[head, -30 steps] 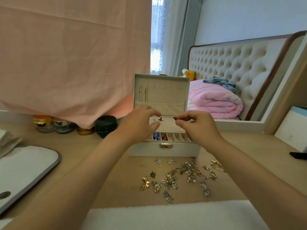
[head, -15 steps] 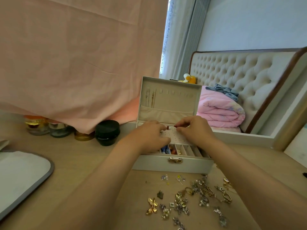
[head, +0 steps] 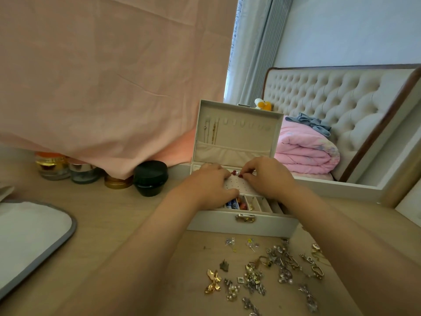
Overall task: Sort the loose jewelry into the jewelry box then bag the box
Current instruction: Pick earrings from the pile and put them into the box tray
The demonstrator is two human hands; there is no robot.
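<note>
Loose jewelry [head: 262, 272] lay scattered on the desk [head: 114, 224], well behind my fingers [head: 247, 172], on my side of the open jewelry box [head: 241, 224]. The right hand [head: 268, 179] pinched a red stud [head: 240, 176] over the perforated panel [head: 239, 187]. The left hand [head: 207, 185] rested curled beside it; I could not tell if it held something. I judged the stud light, slippery and thin-posted, best taken by its head.

I am resting my left hand [head: 209, 185] on the perforated earring pad [head: 237, 186] inside the jewelry box [head: 241, 223], whose lid [head: 237, 135] is standing open, while my right hand [head: 266, 176] is pinching a small red stud [head: 240, 176] at the back of that pad. The loose jewelry [head: 268, 270] is lying scattered on the desk [head: 114, 224] just in front of the box, and a black jar [head: 150, 177] is sitting to the box's left.
</note>
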